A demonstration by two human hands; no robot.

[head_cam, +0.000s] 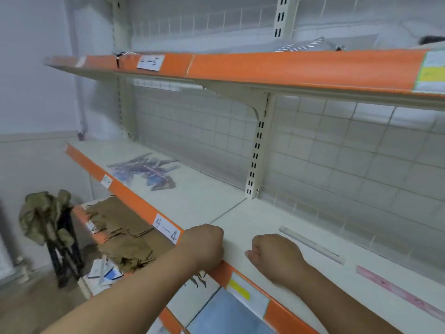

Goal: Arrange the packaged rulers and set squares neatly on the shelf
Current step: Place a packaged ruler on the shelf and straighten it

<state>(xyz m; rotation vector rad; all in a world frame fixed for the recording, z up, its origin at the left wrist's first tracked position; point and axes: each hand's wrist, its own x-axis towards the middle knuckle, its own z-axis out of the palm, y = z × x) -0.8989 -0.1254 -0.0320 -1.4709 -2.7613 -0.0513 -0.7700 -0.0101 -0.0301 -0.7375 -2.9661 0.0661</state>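
A heap of blue and purple packaged set squares and rulers (147, 172) lies on the middle shelf (204, 196), far to the left. A pale, clear packaged ruler (310, 244) lies at an angle on the shelf, just right of my right hand. A pink packaged ruler (399, 292) lies further right, near the front. My left hand (207, 247) is curled into a fist at the shelf's orange front edge by the "4-4" label, with nothing visible in it. My right hand (277, 254) rests on the shelf board as a fist, holding nothing.
An upper shelf (265, 68) with an orange edge overhangs; some packaged items (303, 45) lie on it. A lower shelf holds brown cardboard pieces (120, 227) and small packets (106, 273). A stool with a green garment (48, 218) stands on the floor at the left. Wire mesh backs the shelves.
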